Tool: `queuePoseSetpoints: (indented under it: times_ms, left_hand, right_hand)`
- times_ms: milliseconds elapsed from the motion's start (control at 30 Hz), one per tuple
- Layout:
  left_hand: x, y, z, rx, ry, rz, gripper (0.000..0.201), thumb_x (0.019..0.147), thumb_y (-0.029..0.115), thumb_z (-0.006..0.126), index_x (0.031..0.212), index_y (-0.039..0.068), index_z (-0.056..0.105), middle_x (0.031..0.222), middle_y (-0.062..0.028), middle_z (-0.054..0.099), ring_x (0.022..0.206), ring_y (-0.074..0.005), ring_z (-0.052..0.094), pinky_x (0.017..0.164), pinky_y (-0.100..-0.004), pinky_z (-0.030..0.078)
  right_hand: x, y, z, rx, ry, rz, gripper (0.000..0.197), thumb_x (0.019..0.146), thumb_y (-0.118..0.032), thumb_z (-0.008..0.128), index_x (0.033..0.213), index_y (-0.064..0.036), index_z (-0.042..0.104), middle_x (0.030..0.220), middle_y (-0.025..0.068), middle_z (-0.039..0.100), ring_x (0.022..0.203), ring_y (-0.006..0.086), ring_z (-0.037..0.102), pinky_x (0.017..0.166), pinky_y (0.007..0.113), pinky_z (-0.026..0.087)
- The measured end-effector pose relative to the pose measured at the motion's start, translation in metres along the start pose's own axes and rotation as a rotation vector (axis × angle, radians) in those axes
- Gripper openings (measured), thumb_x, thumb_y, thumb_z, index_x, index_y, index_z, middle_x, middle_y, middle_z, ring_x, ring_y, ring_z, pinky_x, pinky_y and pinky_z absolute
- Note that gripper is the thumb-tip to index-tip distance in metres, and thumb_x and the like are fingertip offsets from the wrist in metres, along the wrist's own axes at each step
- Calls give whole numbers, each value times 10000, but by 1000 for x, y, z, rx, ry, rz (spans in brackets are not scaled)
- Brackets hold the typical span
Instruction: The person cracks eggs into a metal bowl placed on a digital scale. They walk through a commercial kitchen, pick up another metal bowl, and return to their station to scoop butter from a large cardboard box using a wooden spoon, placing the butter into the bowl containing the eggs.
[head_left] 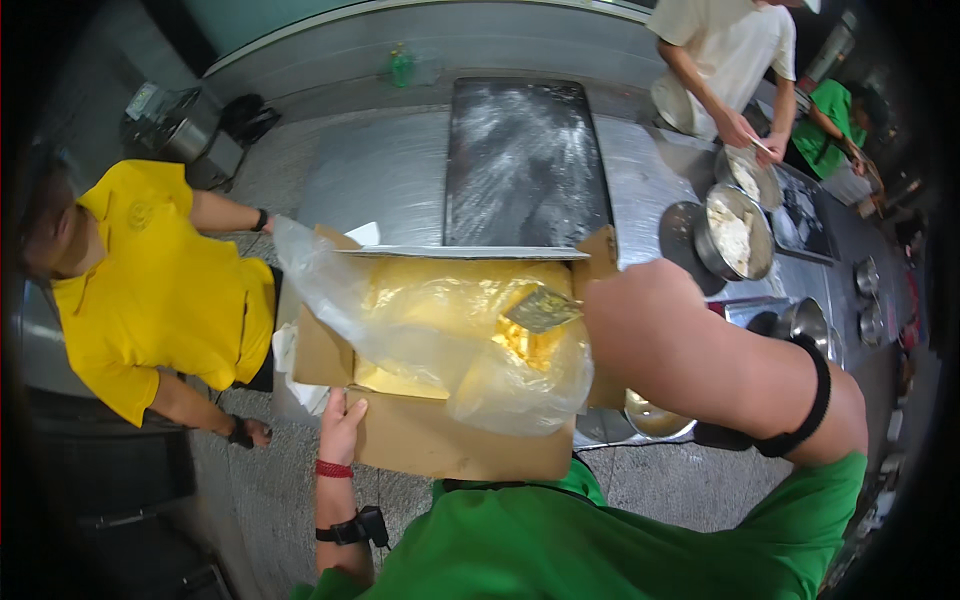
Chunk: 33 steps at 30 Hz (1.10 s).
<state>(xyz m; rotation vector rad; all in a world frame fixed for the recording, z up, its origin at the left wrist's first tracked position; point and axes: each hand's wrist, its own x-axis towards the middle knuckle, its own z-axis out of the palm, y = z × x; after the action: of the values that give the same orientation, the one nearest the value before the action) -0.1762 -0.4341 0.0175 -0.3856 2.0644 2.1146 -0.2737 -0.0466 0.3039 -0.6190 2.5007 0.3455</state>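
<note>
A cardboard box (pixel 465 440) lined with clear plastic (pixel 320 275) stands in front of me, its flaps folded out. Inside is a large yellow block that looks like butter (pixel 415 285), partly under the plastic. My left hand (pixel 340 425) grips the near flap at its left corner, thumb on top. On the right, my right hand (pixel 640 305) is closed around a metal scraper (pixel 542 309); its handle is hidden in the hand. The flat blade lies against the yellow block, where the surface is rough and broken.
A floured black tray (pixel 525 160) lies behind the box on the metal table (pixel 375 165). Metal bowls (pixel 735 230) with pale dough or flour stand to the right. A person in yellow (pixel 165 275) is at the left; another in white (pixel 725 55) works at the far right.
</note>
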Motion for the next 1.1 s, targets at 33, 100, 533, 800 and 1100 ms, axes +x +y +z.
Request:
queuePoseSetpoints:
  times_ms: [33,100,533,800,1100]
  left_hand:
    - [0,-10,-5,9,-3,-40,564,922,-3,578,1452,-24,385,1416,-128,498,1291,-202,479,1085,-335,377]
    - [-6,-13,-11,125,49,-102,455,927,36,608,1362,-7,482,1287,-119,590,1167,-193,569,989,-343,478]
    - [-13,-6,-13,42,9,-73,478,956,121,620,1397,10,475,1320,-64,567,1198,-150,515,1025,-301,423]
    - [-7,8,-1,241,87,-122,334,906,123,656,1201,-2,562,1121,-76,627,1061,-168,584,935,-334,493]
    - [1,-7,-5,-24,-44,-23,615,927,11,560,1501,-7,339,1438,-79,490,1292,-181,482,1082,-320,375]
  right_hand:
    - [-1,3,4,-31,21,-47,51,755,-81,657,738,-88,704,778,104,692,776,273,717,613,356,543]
    - [2,5,17,-108,56,-18,144,772,-93,656,916,-90,640,762,64,642,708,259,680,590,389,507]
    - [25,49,56,-272,450,-212,315,689,-388,789,766,-99,690,831,56,630,865,240,628,707,385,489]
    - [34,63,39,-201,608,-516,179,740,-300,717,685,-154,627,812,-23,603,851,186,609,646,348,497]
    - [21,75,37,-255,568,-482,274,835,-337,654,669,-119,671,805,-13,615,878,181,609,696,318,519]
